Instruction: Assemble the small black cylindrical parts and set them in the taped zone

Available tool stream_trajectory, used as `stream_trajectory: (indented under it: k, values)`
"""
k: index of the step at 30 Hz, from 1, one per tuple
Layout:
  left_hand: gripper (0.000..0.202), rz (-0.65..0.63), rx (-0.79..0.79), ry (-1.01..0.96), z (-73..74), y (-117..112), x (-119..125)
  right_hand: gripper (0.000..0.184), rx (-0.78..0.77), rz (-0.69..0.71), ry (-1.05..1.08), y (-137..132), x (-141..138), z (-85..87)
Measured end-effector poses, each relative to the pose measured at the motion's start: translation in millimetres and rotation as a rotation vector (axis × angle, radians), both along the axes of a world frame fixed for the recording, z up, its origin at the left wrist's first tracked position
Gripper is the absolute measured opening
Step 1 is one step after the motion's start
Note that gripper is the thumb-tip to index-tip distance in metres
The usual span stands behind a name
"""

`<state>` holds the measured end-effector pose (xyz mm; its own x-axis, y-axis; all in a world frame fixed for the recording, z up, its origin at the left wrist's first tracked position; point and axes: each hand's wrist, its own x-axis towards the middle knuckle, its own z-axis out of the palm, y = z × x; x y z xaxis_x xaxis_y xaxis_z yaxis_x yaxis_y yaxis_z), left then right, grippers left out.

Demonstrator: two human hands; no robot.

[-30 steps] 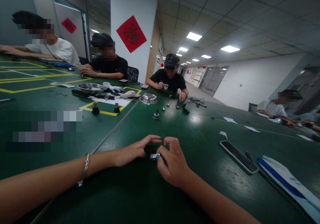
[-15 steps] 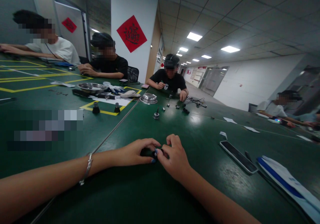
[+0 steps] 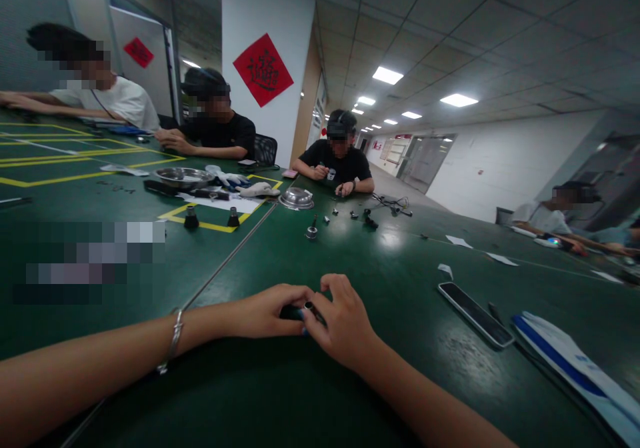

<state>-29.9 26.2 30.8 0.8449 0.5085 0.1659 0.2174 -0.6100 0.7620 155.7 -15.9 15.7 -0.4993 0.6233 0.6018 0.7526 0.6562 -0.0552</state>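
Note:
My left hand [image 3: 270, 311] and my right hand [image 3: 346, 320] meet low over the green table [image 3: 240, 395]. Between the fingertips is a small dark cylindrical part [image 3: 309, 307] with a shiny round end. My right thumb and bent fingers pinch it. The left thumb and fingers close on it from the other side, partly hiding it. Farther out, in front of my hands, stands a small metal part with a dark stem [image 3: 312, 232]. Several small dark and metal pieces [image 3: 370, 219] lie behind it.
A phone [image 3: 475, 315] and a blue-and-white packet [image 3: 565, 361] lie at right. Left of centre are a metal bowl [image 3: 183, 178], gloves [image 3: 257, 190], an upturned metal dish [image 3: 297, 199] and two dark knobs [image 3: 191, 217]. A co-worker [image 3: 335, 158] sits opposite; others sit along the table.
My fingers have shifted around the small part, and its shiny round end now shows. My right hand has moved slightly left. The co-worker opposite has brought one hand closer in.

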Motion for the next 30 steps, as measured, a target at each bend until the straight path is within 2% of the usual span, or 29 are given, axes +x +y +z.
stream_trajectory:
  k: [3, 7, 11, 17, 22, 30]
  values:
    - [0.018, 0.045, 0.05, 0.031, 0.2, 0, 0, 0.019, -0.003, 0.0, -0.001, -2, 1, 0.8]
    - [0.027, 0.02, 0.002, 0.017, -1.1, 0, 0, 0.02, -0.027, -0.021, 0.041, -4, 2, 2.5]
    - [0.035, -0.004, -0.063, -0.011, -1.5, 0, 0, 0.022, -0.046, 0.028, 0.091, -4, 2, 5.1]
    - [0.023, 0.034, 0.047, 0.031, -2.9, 2, 0, 0.012, -0.011, 0.065, 0.113, -2, 1, 2.9]
    - [0.019, 0.011, 0.042, 0.019, -5.8, 4, 1, 0.007, 0.038, 0.094, 0.129, -2, 5, 3.8]
    - [0.016, -0.014, 0.032, 0.005, -5.6, 4, 1, 0.014, 0.083, 0.248, 0.115, -1, 2, 11.0]
